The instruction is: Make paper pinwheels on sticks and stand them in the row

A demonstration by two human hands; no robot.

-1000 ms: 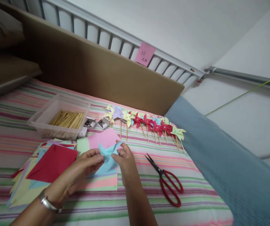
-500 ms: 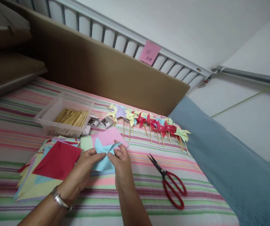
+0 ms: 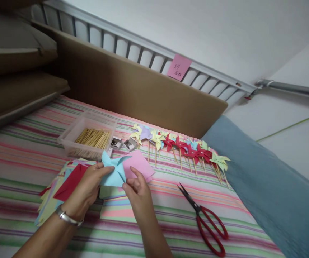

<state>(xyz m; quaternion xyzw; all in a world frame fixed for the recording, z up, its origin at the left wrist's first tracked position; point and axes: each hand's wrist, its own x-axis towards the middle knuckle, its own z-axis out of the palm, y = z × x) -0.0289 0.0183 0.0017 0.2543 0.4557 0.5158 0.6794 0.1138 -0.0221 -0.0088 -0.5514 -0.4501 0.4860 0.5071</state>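
Note:
A light blue paper pinwheel [image 3: 114, 176], its tips folded in toward the middle, is held up over the stacked paper. My left hand [image 3: 91, 182] pinches it at the left, thumb on its centre. At its lower right corner, the thumb and a finger of my right hand [image 3: 139, 191] close on the edge, while the index finger sticks out. Behind the pinwheel lie pink paper squares [image 3: 139, 165]. Beside my left wrist is a pile of coloured paper with a red sheet [image 3: 70, 184] on top. No stick shows on the held pinwheel.
A clear plastic box [image 3: 70, 138] holds many wooden sticks [image 3: 93, 138]. Two small boxes of metal pins [image 3: 130, 144] stand beside it. Finished pinwheels [image 3: 181, 145] on sticks line the cardboard [image 3: 132, 91]. Red-handled scissors [image 3: 201, 215] lie at the right on the striped cloth.
My right hand has moved from the pinwheel's centre to its lower right corner. The left thumb stays at the centre, and more of the pinwheel shows. The camera view has shifted.

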